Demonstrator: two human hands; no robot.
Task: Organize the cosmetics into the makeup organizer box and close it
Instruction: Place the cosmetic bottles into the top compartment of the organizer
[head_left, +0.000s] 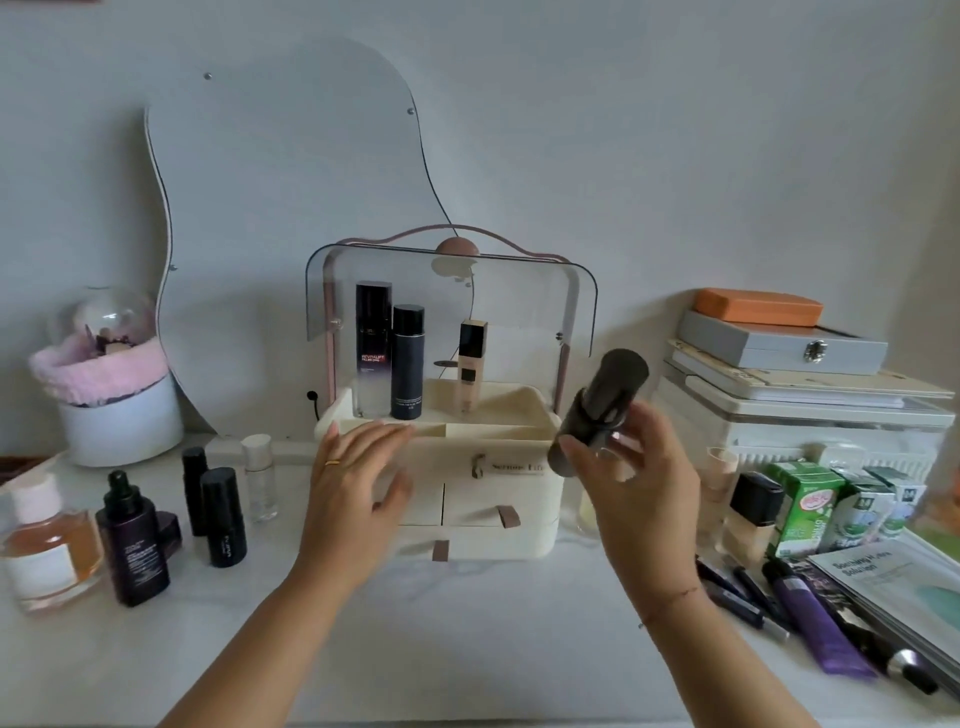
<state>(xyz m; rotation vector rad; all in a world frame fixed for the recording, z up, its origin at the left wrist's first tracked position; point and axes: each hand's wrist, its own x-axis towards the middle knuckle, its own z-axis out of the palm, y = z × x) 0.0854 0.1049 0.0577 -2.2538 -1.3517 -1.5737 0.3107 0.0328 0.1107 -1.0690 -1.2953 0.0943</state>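
Observation:
The cream makeup organizer box (498, 488) stands mid-table with its clear lid (519, 291) swung up. Inside its top tray stand a tall black bottle (373, 348), a shorter dark bottle (408, 364) and a beige foundation bottle (471, 364). My right hand (639, 478) grips a dark brown cylindrical bottle (602, 405), tilted, just right of the tray. My left hand (358, 483) hovers with fingers spread in front of the box's left side, holding nothing. Several cosmetics wait left: a perfume bottle (49, 545), a dark pump bottle (132, 545), two black sticks (223, 517), a small clear bottle (258, 478).
A wavy mirror (291, 208) leans on the wall behind. A white pot with pink trim (114, 410) stands far left. Stacked boxes (789, 374), green cartons (800, 506), a foundation bottle (750, 519), a purple tube (815, 618), pencils and a booklet crowd the right.

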